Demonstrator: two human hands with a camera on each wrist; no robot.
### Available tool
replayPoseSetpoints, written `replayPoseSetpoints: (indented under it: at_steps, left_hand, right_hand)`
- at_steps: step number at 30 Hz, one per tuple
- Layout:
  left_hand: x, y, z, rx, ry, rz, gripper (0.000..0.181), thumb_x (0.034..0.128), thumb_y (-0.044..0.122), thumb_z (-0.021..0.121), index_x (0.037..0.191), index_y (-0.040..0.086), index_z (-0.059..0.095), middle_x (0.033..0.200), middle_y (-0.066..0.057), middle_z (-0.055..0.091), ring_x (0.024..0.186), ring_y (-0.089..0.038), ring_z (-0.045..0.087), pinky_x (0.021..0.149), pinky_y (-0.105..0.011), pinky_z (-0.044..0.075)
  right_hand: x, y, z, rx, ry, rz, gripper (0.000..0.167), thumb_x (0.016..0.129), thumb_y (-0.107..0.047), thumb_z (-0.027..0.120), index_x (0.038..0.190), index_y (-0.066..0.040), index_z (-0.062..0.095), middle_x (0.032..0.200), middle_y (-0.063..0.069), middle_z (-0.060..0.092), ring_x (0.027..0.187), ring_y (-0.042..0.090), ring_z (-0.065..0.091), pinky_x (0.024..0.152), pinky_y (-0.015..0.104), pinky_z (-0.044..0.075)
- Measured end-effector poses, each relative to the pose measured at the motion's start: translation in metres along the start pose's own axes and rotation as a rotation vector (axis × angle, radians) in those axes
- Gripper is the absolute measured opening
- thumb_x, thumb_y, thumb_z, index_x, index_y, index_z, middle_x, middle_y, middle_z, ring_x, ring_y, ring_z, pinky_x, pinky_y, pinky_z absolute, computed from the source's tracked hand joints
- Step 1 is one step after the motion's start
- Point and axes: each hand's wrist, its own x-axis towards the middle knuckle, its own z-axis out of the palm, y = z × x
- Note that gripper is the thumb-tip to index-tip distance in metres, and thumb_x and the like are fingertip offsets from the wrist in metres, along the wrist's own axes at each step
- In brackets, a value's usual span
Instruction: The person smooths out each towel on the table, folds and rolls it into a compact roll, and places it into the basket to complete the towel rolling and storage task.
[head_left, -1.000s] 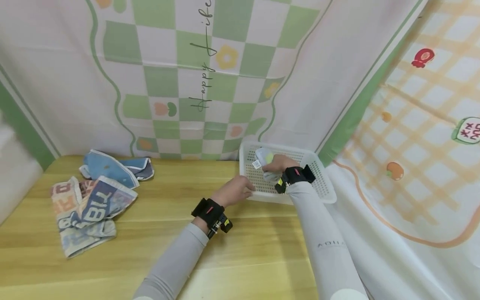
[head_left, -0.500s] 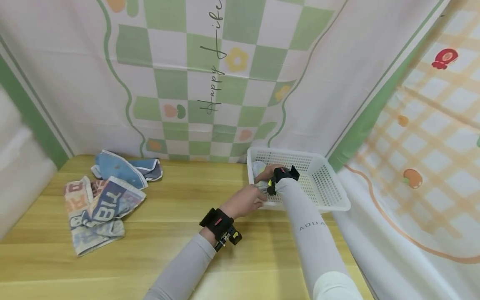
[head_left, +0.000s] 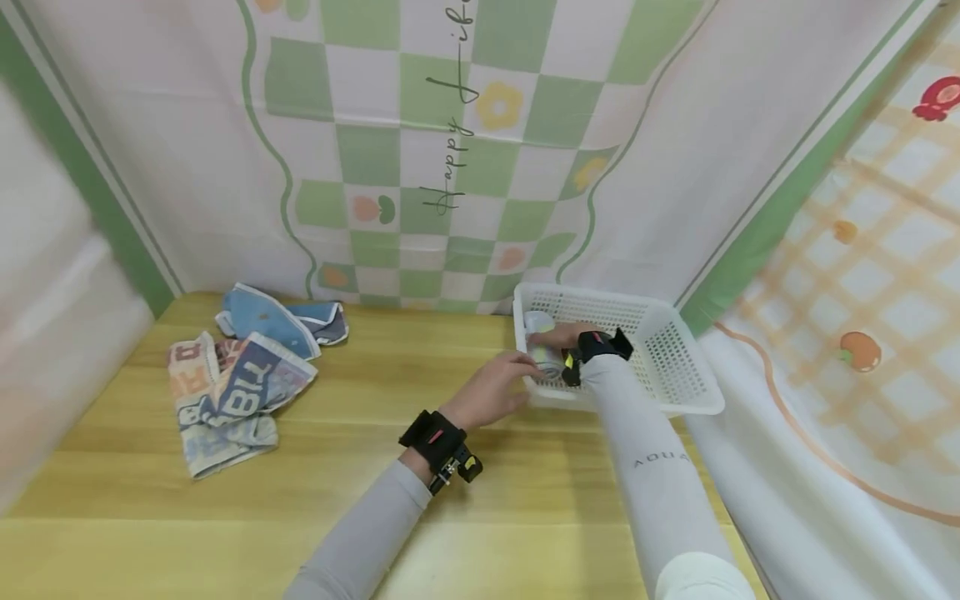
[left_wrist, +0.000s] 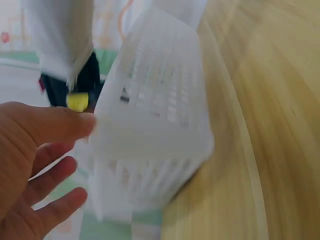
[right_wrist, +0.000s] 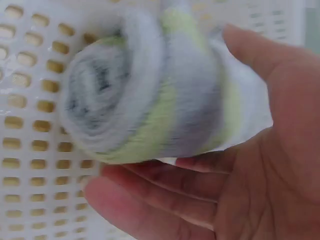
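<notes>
A rolled towel (right_wrist: 192, 92) in grey, white and yellow-green lies in the left end of a white perforated basket (head_left: 693, 358). My right hand (head_left: 558, 336) is inside the basket beside the roll. In the right wrist view its thumb and outstretched fingers (right_wrist: 150, 200) lie loosely on either side of the towel. My left hand (head_left: 491, 392) is at the basket's near left corner. The left wrist view has its thumb (left_wrist: 65, 124) at the rim and the other fingers spread apart. Whether the thumb presses the rim I cannot tell.
To the left on the wooden table (head_left: 360, 467) lie a crumpled lettered towel (head_left: 232, 400) and a blue cloth (head_left: 270, 321) with white edging. A green-checked curtain (head_left: 427, 167) hangs behind the table. Orange-checked fabric (head_left: 862, 292) hangs on the right.
My right hand has shifted toward the basket's left end with the rolled towel, and its fingers now lie loose. The left hand's fingers have loosened at the rim. The camera view has turned left.
</notes>
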Motion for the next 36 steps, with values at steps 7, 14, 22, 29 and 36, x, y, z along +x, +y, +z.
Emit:
replayPoseSetpoints:
  at_steps: [7,14,22,29,36]
  left_hand:
    - [-0.058,-0.038,-0.035,0.017,0.235,-0.143,0.039,0.0886,0.001,0.072,0.127,0.004,0.067,0.133,-0.013,0.060,0.127,-0.030,0.054,0.108,-0.044,0.047]
    - [-0.143,-0.090,-0.091,0.242,0.686,-0.334,0.049,0.0781,-0.006,0.074,0.125,-0.008,0.061,0.129,-0.030,0.054,0.124,-0.049,0.046,0.105,-0.059,0.038]
    - [-0.219,-0.108,-0.130,0.277,0.676,-0.865,0.068,0.0928,0.012,0.067,0.146,-0.016,0.036,0.130,-0.044,0.047,0.123,-0.061,0.041,0.101,-0.068,0.035]
    - [-0.234,-0.101,-0.128,0.285,0.826,-0.655,0.032,0.1011,0.002,0.055,0.129,-0.012,0.060,0.111,-0.034,0.061,0.097,-0.051,0.059,0.080,-0.062,0.047]
    - [-0.204,-0.058,-0.124,0.263,0.927,-0.229,0.021,0.0911,-0.013,0.062,0.112,-0.011,0.063,0.106,-0.028,0.066,0.094,-0.044,0.065,0.081,-0.055,0.053]
  right_hand:
    - [-0.071,0.001,-0.023,0.057,0.239,-0.238,0.077,0.107,-0.051,0.040,0.154,0.009,0.029,0.153,0.034,0.037,0.137,0.049,0.043,0.107,0.058,0.045]
    - [-0.139,-0.026,0.007,0.216,0.589,-0.559,0.047,0.106,-0.028,0.054,0.142,0.002,0.052,0.141,0.025,0.055,0.124,0.039,0.055,0.103,0.056,0.047]
    - [-0.155,-0.073,0.103,0.274,0.680,-0.711,0.036,0.102,-0.021,0.062,0.130,0.000,0.063,0.121,0.016,0.068,0.110,0.031,0.064,0.093,0.053,0.054]
    - [-0.149,-0.102,0.143,0.267,0.599,-0.740,0.035,0.101,-0.022,0.064,0.132,-0.004,0.063,0.121,0.011,0.069,0.111,0.027,0.064,0.090,0.048,0.054]
    - [-0.149,-0.126,0.153,0.240,0.549,-0.814,0.048,0.100,-0.023,0.066,0.142,-0.003,0.054,0.127,0.013,0.066,0.116,0.027,0.062,0.096,0.047,0.053]
